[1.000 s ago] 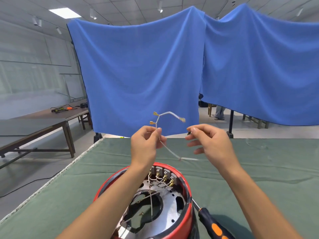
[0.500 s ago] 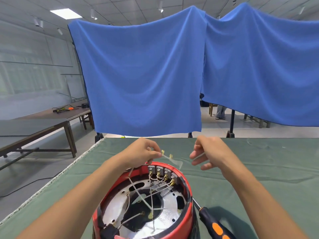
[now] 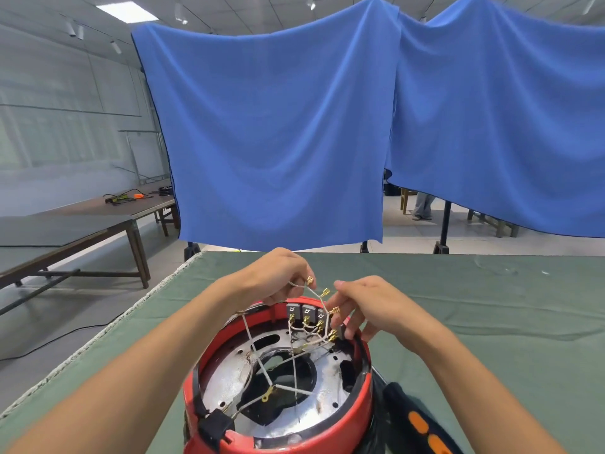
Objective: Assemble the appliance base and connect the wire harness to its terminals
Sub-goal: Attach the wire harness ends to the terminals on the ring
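We are looking down at a surface (image 3: 491,309) covered in green cloth, its pale fringed edge running along the left side. Behind it 2 blue cloths (image 3: 271,136) are hanging as a backdrop from stands. To the left, a long dark wooden bench (image 3: 85,221) is standing on a grey floor, with cables and an orange item lying on its far end. Ceiling lights are glowing above, and beneath the right cloth we are seeing a person's legs (image 3: 422,204) beside a chair.

Near the bottom centre, the round red appliance base (image 3: 360,398) is sitting open side up on the surface, showing a shiny metal plate with cut-outs inside. A row of grey terminals (image 3: 306,311) is standing at its far rim, with brass connectors already fitted below them. The white wire harness (image 3: 258,358) is stretching across the inside of the base and rising up to both hands.

The left hand (image 3: 278,276) is hovering just above the far rim, its fingers curled and pinching a harness branch tipped with a brass connector. The right hand (image 3: 370,306) is just beside it, over the right end of the terminal row, its fingers (image 3: 340,303) pinching another branch near its brass connector. Both hands are close together, almost touching.

At the bottom right, a screwdriver (image 3: 422,424) with a black and orange handle is lying on the surface beside the base.
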Demonstrator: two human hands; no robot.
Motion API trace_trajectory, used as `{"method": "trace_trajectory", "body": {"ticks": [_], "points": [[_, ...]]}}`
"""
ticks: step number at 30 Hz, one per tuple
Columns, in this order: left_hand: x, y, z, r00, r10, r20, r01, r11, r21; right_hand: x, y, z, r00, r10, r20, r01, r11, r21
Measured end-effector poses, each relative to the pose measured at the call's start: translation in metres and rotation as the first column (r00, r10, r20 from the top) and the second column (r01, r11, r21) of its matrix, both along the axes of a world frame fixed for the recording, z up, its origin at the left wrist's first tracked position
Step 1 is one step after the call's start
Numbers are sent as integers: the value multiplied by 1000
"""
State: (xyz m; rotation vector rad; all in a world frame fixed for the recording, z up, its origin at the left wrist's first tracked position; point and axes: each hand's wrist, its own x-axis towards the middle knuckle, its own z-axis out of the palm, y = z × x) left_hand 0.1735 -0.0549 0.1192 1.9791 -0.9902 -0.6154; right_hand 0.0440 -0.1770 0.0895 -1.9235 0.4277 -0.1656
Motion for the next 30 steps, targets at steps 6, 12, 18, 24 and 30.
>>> {"method": "trace_trajectory", "body": {"ticks": [6, 12, 18, 24, 30], "points": [[4, 9, 6, 996, 3, 92, -7, 999, 43, 0, 3, 2, 992, 101, 74, -107, 992, 74], [9, 8, -7, 968, 18, 252, -50, 992, 119, -2, 0, -4, 986, 164, 15, -163, 986, -15], [9, 2, -19, 826, 168, 539, -173, 984, -42, 2, -4, -9, 999, -9, -32, 7, 998, -63], [-20, -4, -31, 736, 342, 584, -348, 931, -107, 6, -1, -11, 992, -120, -48, 116, 990, -81], [-30, -3, -37, 981, 194, -20, -189, 971, 147, 6, 1, -8, 985, -163, -52, 165, 985, 49]]}}
